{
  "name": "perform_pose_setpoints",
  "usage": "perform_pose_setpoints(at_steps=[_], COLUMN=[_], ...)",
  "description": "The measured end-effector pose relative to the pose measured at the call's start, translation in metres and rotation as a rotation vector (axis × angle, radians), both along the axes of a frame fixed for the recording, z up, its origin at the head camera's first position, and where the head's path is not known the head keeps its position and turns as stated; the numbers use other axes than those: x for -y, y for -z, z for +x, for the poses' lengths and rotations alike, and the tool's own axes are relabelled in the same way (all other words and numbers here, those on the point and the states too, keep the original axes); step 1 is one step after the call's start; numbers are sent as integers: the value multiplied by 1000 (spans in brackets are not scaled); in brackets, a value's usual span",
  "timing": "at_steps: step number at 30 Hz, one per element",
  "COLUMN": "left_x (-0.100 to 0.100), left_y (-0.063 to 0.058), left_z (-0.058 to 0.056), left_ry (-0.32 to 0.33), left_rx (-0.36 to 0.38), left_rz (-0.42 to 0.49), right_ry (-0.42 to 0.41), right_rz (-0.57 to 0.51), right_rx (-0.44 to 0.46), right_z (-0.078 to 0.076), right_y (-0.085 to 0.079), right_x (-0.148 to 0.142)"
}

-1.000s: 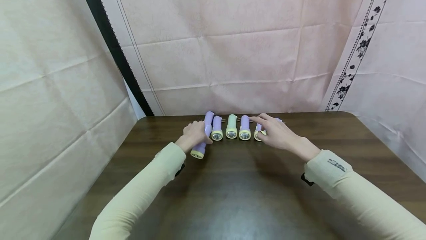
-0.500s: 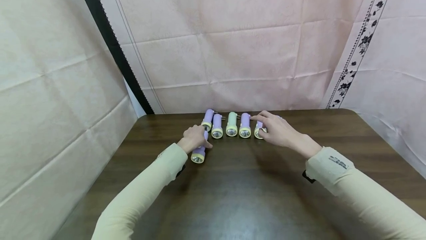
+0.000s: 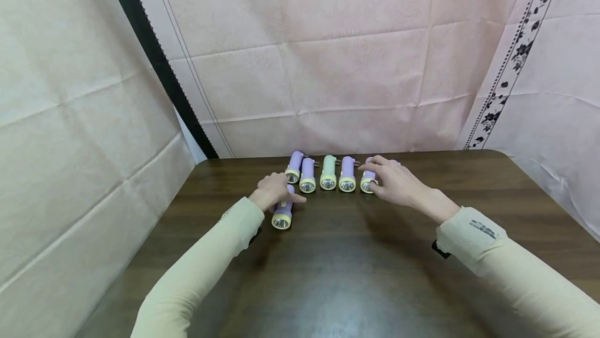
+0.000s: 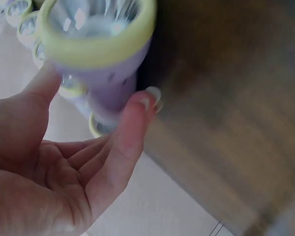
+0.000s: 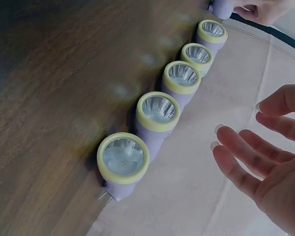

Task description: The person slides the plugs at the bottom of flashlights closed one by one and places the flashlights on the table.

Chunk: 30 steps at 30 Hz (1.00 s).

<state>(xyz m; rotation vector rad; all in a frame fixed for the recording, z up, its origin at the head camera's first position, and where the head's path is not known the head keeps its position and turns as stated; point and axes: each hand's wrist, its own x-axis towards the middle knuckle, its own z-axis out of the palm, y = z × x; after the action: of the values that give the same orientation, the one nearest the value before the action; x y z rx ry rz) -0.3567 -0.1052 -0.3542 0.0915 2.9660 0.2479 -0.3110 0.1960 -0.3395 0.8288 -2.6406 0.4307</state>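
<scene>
In the head view, a purple flashlight (image 3: 283, 218) with a pale yellow rim lies nearest the person on the left, in front of the others. Over its rear part is my left hand (image 3: 272, 192), thumb spread away to the right. The left wrist view has the flashlight (image 4: 98, 54) between the extended thumb and index finger of that left hand (image 4: 64, 167). Above the right end of the row hovers my right hand (image 3: 396, 184), partly covering a purple flashlight (image 3: 368, 184). Its fingers are spread and hold nothing in the right wrist view, beside several flashlights (image 5: 123, 167).
Along the table's far edge, a mint-green flashlight (image 3: 328, 171) lies between purple flashlights (image 3: 308, 174), lenses facing the person. Prongs stick out of the nearest one in the right wrist view. Pale cloth (image 3: 304, 67) hangs behind the dark wooden table (image 3: 328, 275).
The left hand has drawn its flashlight toward the person, away from the purple one behind, and its thumb has spread away. The right hand has stayed over the row's right end.
</scene>
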Motion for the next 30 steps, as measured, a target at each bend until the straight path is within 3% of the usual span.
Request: perform_pose_setpoints(at_steps=[3, 6, 10, 14, 19, 25, 30], left_x=[0, 0, -3, -8, -14, -15, -12], left_y=[-11, -18, -18, -12, -4, 7, 8], left_z=[-11, -29, -55, -74, -86, -101, -103], left_ry=[-8, 9, 49, 43, 5, -43, -37], left_rx=[-7, -67, -139, -139, -84, -59, -54], left_rz=[40, 55, 84, 85, 51, 81, 127], right_ry=[9, 9, 9, 12, 7, 7, 32], right_rz=[5, 4, -4, 1, 35, 46, 37], right_rx=[8, 13, 23, 33, 25, 21, 20], right_z=[1, 1, 2, 3, 1, -1, -2], right_y=[1, 2, 4, 7, 6, 4, 10], right_x=[-3, -5, -6, -6, -5, -5, -11])
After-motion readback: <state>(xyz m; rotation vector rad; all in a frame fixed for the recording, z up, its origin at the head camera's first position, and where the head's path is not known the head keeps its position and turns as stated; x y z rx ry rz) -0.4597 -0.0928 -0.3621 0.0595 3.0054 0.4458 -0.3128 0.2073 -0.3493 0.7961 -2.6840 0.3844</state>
